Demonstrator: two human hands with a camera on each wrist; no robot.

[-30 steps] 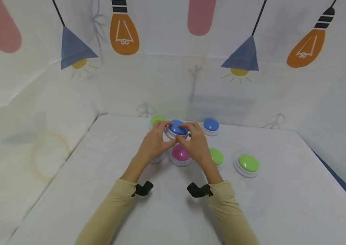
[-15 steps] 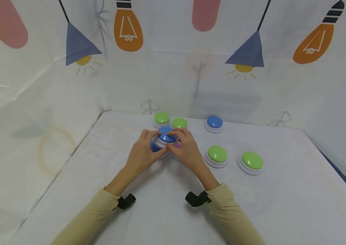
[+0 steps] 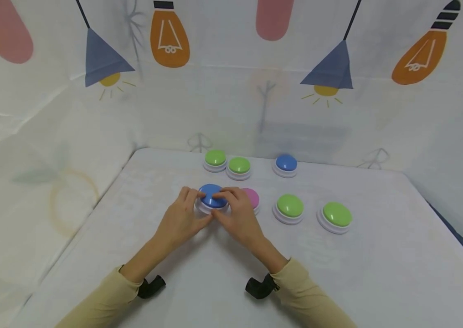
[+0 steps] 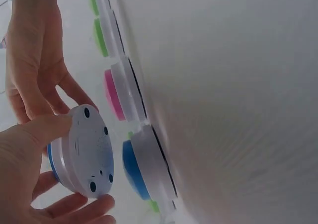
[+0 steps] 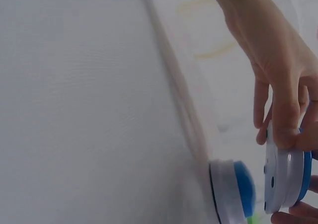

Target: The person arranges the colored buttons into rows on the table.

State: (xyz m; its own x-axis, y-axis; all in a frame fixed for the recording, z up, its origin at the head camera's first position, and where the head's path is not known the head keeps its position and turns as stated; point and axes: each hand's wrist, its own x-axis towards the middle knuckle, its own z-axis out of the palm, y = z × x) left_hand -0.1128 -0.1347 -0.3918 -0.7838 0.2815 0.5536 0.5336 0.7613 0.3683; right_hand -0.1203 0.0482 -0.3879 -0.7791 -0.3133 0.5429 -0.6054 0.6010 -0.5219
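A pale backdrop (image 3: pixel 231 114) is rising behind everything, showing printed orange light bulbs (image 3: pixel 170 38) and slate-blue hanging lamps (image 3: pixel 106 59) in place of lettering. In front of it a white table (image 3: pixel 338 282) is stretching out, carrying round push buttons. Two tan sleeves (image 3: pixel 96 296) are reaching in from the near edge.

The left hand (image 3: pixel 180 221) and the right hand (image 3: pixel 239 221) are meeting at one held blue button (image 3: pixel 212 193); both are pinching it, thumb and fingers clamped on its opposite sides. It is hanging above the table, dome up, directly over a lower blue button (image 4: pixel 141 172), and the wrist views are showing a narrow gap between the two. From the head, the held one is blocking most of the lower one.

The right hand is also covering part of a pink button (image 3: pixel 252 198) just beside. Farther right, two green buttons (image 3: pixel 290 206) are sitting well apart from the hands; behind, two more green ones (image 3: pixel 239 165) are standing side by side, and another blue button (image 3: pixel 286 162) is resting near the backdrop.

Black wrist mounts (image 3: pixel 151 287) are jutting from the cuffs. Dark round feet (image 4: pixel 93 186) are dotting the held button's white underside, where faint markings are showing too small to read.
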